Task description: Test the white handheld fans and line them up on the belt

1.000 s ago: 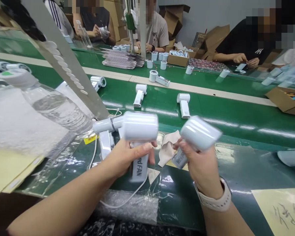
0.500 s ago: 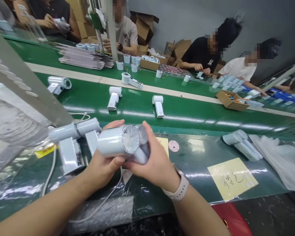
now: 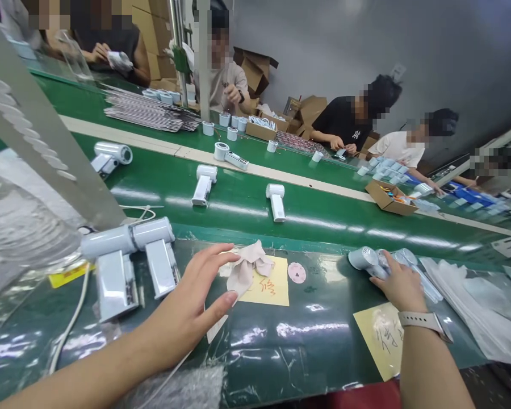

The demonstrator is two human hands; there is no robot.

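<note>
My left hand [image 3: 200,292] is open, its fingers spread beside a crumpled whitish cloth [image 3: 244,270] that lies on a yellow note; thumb and fingertips come close to the cloth or touch it. At the right of the bench, my right hand [image 3: 402,287] is closed over a light-blue hair-dryer-shaped housing [image 3: 364,258], partly hidden under the fingers. A similar housing [image 3: 428,284] lies right beside it. Two more such housings, one with its handle here [image 3: 114,284] and the other with its handle here [image 3: 160,267], lie left of my left hand.
Behind the bench runs a green conveyor [image 3: 238,218] carrying several similar housings. White plastic bags [image 3: 464,301] are at the right, a yellow note [image 3: 378,341] in front of my right hand. A slanted post [image 3: 68,147] and a white cable [image 3: 74,321] are at left. Co-workers sit across the line.
Both hands held a housing in front of me. My right hand has carried it right and down beside the other one. My left hand has let go and opened; the cloth is now uncovered.
</note>
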